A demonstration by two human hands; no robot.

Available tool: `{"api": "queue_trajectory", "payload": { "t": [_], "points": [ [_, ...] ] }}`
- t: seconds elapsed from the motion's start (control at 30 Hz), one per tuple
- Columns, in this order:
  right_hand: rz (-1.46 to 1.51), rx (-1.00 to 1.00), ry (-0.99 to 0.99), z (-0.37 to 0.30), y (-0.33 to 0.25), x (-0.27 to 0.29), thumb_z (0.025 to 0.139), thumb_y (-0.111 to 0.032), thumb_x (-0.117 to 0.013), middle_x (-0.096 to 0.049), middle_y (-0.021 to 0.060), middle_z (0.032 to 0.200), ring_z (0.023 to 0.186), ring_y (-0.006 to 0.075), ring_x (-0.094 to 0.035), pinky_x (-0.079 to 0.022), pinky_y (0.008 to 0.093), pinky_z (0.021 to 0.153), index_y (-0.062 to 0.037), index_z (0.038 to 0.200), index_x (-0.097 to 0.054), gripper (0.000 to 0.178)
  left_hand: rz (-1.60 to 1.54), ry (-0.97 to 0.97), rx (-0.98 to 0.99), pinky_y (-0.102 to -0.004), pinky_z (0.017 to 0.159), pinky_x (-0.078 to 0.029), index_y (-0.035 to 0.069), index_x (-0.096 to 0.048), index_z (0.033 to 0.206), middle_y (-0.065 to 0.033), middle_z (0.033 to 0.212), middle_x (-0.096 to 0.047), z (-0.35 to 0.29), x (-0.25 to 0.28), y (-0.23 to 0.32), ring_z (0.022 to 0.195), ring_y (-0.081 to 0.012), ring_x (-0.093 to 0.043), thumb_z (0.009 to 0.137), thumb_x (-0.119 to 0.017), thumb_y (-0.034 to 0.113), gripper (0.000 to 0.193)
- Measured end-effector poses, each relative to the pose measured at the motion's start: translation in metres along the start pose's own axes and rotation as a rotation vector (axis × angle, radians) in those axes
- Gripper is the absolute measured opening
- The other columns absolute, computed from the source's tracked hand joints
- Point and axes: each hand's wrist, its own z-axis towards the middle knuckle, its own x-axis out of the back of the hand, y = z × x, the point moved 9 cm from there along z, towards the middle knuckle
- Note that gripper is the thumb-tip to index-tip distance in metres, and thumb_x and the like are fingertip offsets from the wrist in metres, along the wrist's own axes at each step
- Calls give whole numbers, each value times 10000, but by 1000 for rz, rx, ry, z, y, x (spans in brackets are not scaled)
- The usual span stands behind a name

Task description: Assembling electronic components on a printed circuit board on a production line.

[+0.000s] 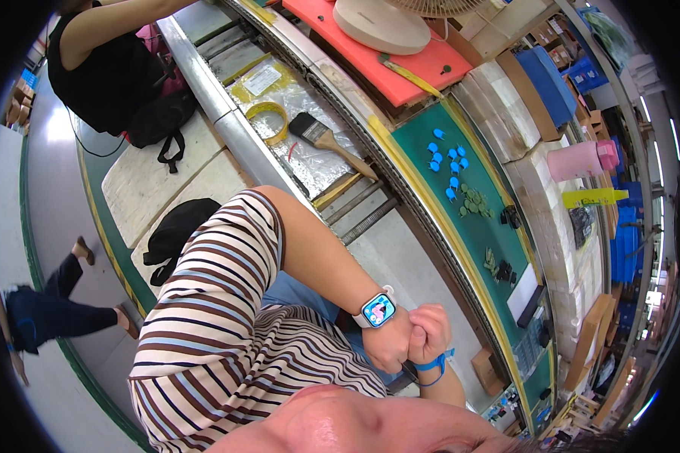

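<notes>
My left hand (387, 348), with a watch (378, 310) on its wrist, is curled closed in front of my body. Against it rests my right hand (430, 331), its fingers bent into a loose fist. A blue wrist strap (436, 362) goes round my right wrist. The hands touch each other, and anything between their fingers is hidden. Beyond them, on a green mat (423, 134), lie several blue disc-shaped parts with leads (435, 157), a pile of dark green discs (476, 201) and small black parts (511, 217).
A conveyor rail (431, 234) crosses in front of me. On it are a wide brush (329, 142) and a yellow tape roll (267, 123). A fan (385, 23) stands on a red board (317, 19). A pink cup (578, 160) stands right. Another person (106, 75) sits far left; someone walks (60, 306).
</notes>
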Motion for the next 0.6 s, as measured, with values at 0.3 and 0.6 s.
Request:
{"api": "queue_trajectory", "payload": {
  "t": [0.3,0.6],
  "points": [
    [-31,-70,2,-4,4,2,788,-76,-551,-573,130,791,613,267,-554,-473,342,541,-23,882,-573,110,6,-31,9,-336,435,-443,103,-496,553,-50,523,-550,0,1,-3,479,-231,-552,765,-559,224,252],
    [-34,-14,26,-3,7,2,839,-73,-502,-567,139,842,665,247,-551,-457,330,582,-14,885,-559,94,-10,-47,29,-326,445,-438,105,-497,553,-48,530,-543,-2,5,-8,487,-219,-548,747,-557,190,220]
  ]
}}
